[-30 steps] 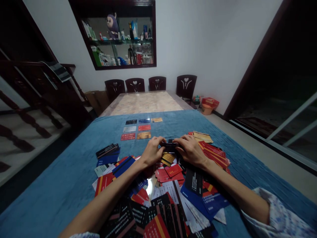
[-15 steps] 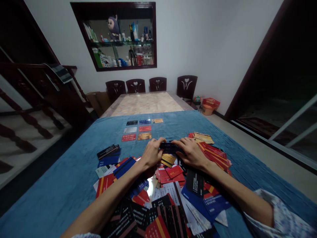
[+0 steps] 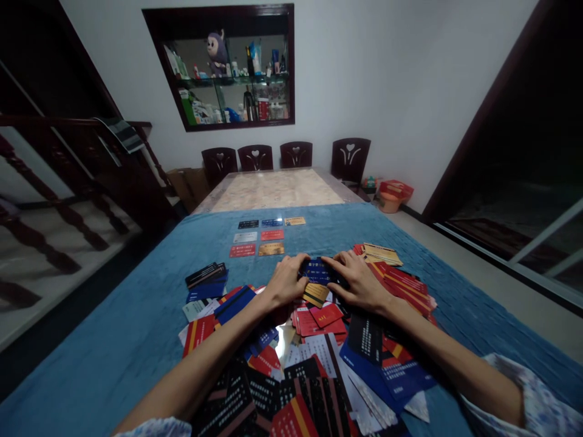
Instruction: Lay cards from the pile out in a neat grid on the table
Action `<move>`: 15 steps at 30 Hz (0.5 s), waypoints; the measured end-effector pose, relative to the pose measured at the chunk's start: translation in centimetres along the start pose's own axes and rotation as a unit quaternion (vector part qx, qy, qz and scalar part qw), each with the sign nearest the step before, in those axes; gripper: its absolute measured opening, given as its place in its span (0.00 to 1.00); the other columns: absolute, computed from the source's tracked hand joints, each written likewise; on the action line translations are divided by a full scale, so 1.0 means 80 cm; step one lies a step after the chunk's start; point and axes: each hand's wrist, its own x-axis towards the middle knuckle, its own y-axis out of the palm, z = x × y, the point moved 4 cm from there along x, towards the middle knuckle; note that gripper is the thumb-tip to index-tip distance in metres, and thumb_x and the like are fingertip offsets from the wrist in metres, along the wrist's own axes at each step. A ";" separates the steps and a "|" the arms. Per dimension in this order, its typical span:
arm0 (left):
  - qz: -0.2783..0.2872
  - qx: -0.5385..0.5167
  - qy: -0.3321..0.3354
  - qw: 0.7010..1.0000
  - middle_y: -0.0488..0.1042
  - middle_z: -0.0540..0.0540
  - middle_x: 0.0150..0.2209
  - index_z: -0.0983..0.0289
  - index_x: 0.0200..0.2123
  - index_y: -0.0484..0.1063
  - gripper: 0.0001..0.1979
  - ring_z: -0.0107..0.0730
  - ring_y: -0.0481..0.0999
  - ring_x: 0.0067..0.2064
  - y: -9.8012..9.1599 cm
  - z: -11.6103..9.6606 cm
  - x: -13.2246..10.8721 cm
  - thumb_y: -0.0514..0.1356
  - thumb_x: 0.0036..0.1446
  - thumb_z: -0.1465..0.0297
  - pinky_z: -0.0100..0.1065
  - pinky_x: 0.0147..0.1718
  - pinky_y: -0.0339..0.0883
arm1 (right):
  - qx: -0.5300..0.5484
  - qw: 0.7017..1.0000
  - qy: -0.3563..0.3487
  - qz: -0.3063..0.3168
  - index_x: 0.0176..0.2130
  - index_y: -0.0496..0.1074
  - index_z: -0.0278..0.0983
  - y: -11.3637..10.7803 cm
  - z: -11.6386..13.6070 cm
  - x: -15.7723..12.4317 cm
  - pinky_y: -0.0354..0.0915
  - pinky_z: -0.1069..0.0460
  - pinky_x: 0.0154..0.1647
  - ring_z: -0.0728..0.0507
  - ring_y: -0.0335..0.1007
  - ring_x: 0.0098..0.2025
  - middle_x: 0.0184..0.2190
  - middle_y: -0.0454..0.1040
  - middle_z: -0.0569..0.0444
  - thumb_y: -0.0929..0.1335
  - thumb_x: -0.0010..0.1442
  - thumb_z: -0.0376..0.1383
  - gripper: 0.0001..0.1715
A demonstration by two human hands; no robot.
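Observation:
Between my two hands is a dark blue card [image 3: 317,271] with pale printing, its face tilted toward me. My left hand [image 3: 288,280] pinches its left edge, thumb below and fingers on top. My right hand [image 3: 357,280] grips the right edge in the same way. Just below the blue card lies a gold card [image 3: 316,295] with a dark stripe. Under my hands and forearms spreads a heap of loose cards, with red cards [image 3: 324,317], black cards [image 3: 314,403], white cards and blue cards overlapping.
Beyond my hands, several cards lie in short rows, among them a gold card [image 3: 271,249] and a silver card [image 3: 245,237]. A blue cloth [image 3: 150,291] covers the near table; bare marble tabletop [image 3: 282,187] shows behind. Dark chairs [image 3: 350,159] stand at the far end.
The blue card has tipped so that more of its printed face shows. Both hands still hold its edges. The whole view has shifted slightly.

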 end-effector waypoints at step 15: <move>0.032 0.026 -0.002 0.999 0.73 0.63 0.52 0.68 0.58 0.66 0.29 0.47 0.70 0.53 -0.007 0.003 0.004 0.63 0.51 0.72 0.46 0.54 0.65 | -0.074 0.997 -0.032 0.010 0.60 0.67 0.37 -0.001 -0.012 0.000 0.62 0.41 0.47 0.35 0.62 0.48 0.48 0.72 0.40 0.65 0.65 0.49 0.29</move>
